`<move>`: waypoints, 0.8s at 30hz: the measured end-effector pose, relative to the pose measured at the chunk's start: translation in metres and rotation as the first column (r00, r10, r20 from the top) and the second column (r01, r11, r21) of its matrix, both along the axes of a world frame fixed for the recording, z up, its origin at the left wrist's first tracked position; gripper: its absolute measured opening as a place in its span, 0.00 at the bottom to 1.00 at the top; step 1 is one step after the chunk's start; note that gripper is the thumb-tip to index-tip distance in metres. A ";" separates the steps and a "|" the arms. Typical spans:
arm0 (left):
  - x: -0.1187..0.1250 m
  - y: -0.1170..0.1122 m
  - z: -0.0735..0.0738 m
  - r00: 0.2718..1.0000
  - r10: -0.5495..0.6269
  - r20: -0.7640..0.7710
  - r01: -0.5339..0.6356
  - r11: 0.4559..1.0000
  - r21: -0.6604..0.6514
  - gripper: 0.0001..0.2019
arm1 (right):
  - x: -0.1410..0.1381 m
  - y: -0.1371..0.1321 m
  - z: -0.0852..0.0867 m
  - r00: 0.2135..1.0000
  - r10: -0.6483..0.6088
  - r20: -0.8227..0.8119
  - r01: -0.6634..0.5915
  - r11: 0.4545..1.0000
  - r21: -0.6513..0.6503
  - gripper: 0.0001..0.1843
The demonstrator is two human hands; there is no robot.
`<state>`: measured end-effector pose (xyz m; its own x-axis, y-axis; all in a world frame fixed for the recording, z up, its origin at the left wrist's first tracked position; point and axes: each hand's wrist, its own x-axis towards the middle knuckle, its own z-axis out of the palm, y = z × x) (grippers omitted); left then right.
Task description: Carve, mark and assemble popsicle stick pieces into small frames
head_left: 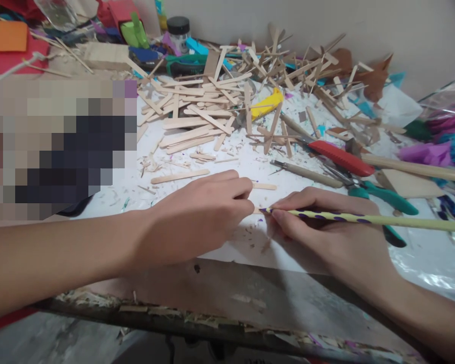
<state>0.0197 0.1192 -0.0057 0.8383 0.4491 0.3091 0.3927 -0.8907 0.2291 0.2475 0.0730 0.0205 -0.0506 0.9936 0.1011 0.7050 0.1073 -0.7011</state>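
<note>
My right hand (326,227) pinches a pale yellow pencil (349,218) with dark purple spots, its point directed left. The pencil's tip meets a small visible end of a wooden craft stick (258,211) on the white paper (227,254). My left hand (208,212) is closed over that stick, fingers bent down and pressing on it; most of the stick is hidden beneath them. Just beyond my left knuckles, the end of another craft stick (265,186) shows. A further craft stick (180,176) lies flat behind my left wrist.
Craft sticks (197,108) are heaped at the back. Right of centre lie a carving tool (311,173), a red-handled cutter (341,157) and green-handled pliers (390,197). A yellow tube (267,104) rests among shavings. A blurred-out dark object (72,156) is at left. The table edge (167,319) runs in front.
</note>
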 end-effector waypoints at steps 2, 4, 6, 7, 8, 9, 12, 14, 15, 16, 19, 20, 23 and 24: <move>-0.001 0.000 0.000 1.000 0.011 -0.014 -0.012 0.999 -0.031 0.07 | 0.000 0.000 0.000 1.000 0.001 0.008 -0.001 1.000 0.000 0.07; -0.001 0.000 0.000 0.999 0.019 -0.027 -0.020 0.998 -0.058 0.08 | 0.001 0.000 -0.001 1.000 0.002 0.021 -0.002 1.000 -0.003 0.07; -0.001 0.000 -0.001 1.000 0.014 -0.025 -0.015 0.998 -0.058 0.08 | 0.001 0.001 -0.001 1.000 0.003 0.030 -0.003 1.000 -0.003 0.07; -0.001 0.000 -0.001 1.000 0.012 -0.021 -0.014 0.998 -0.055 0.08 | 0.001 0.001 -0.001 0.999 0.007 0.033 -0.006 1.000 -0.004 0.07; -0.001 0.000 -0.001 1.000 0.010 -0.018 -0.011 0.999 -0.052 0.08 | 0.000 0.001 -0.001 0.999 0.010 0.035 -0.009 1.000 -0.004 0.07; -0.001 0.000 -0.002 1.000 0.009 -0.012 -0.009 0.999 -0.049 0.08 | 0.000 0.002 -0.001 0.999 0.013 0.035 -0.013 1.000 -0.004 0.07; -0.001 0.000 -0.001 1.000 0.013 -0.005 -0.013 0.998 -0.061 0.08 | 0.000 0.001 -0.002 0.999 0.008 0.038 -0.008 1.000 -0.003 0.07; -0.001 0.001 -0.001 1.000 0.016 -0.007 -0.017 0.998 -0.067 0.08 | 0.000 0.000 -0.002 0.999 -0.004 0.039 0.004 1.000 0.002 0.07; -0.001 0.001 -0.001 1.000 0.016 -0.009 -0.016 0.997 -0.071 0.08 | 0.000 -0.001 -0.001 0.999 -0.007 0.039 0.007 1.000 0.002 0.07; -0.001 0.001 -0.001 1.000 0.016 -0.010 -0.016 0.997 -0.073 0.08 | 0.000 -0.001 -0.001 0.999 -0.007 0.038 0.007 1.000 0.001 0.07; -0.002 0.001 -0.001 1.000 0.011 -0.009 -0.012 0.997 -0.074 0.09 | 0.000 -0.001 0.000 1.000 -0.006 0.029 0.006 1.000 -0.008 0.07; -0.002 0.001 -0.001 1.000 0.011 -0.010 -0.011 0.997 -0.073 0.09 | -0.001 -0.001 0.001 1.000 -0.014 0.023 0.014 1.000 -0.007 0.07; -0.002 0.000 -0.001 1.000 0.017 -0.011 -0.017 0.997 -0.078 0.10 | -0.001 0.000 0.001 0.999 -0.040 0.005 0.040 0.999 -0.005 0.07; -0.002 0.000 -0.001 1.000 0.020 -0.011 -0.021 0.996 -0.082 0.10 | -0.001 0.000 0.001 0.999 -0.039 0.007 0.039 0.999 -0.007 0.07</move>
<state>0.0173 0.1194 -0.0065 0.8315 0.4899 0.2621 0.4135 -0.8607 0.2971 0.2461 0.0734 0.0218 -0.0122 0.9955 0.0935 0.7133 0.0742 -0.6969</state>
